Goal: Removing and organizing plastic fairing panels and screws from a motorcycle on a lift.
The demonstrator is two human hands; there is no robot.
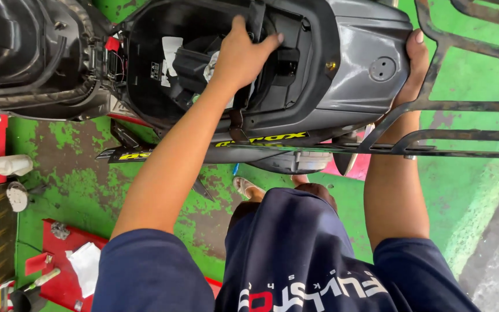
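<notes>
The left hand (241, 55) was inside the open under-seat compartment (145, 75) of the grey scooter (353, 63), fingers spread and pressing on a black plastic part (261, 23) at the rim. The right hand (416, 66) lay open against the rear body panel (365, 86), beside the rusty metal rack (457, 107). Below, 1 white rag (85, 266) lay on a red tray (59, 277).

Grey scooter (353, 63), seat raised, open black under-seat compartment (163, 75), standing on worn green floor
</notes>
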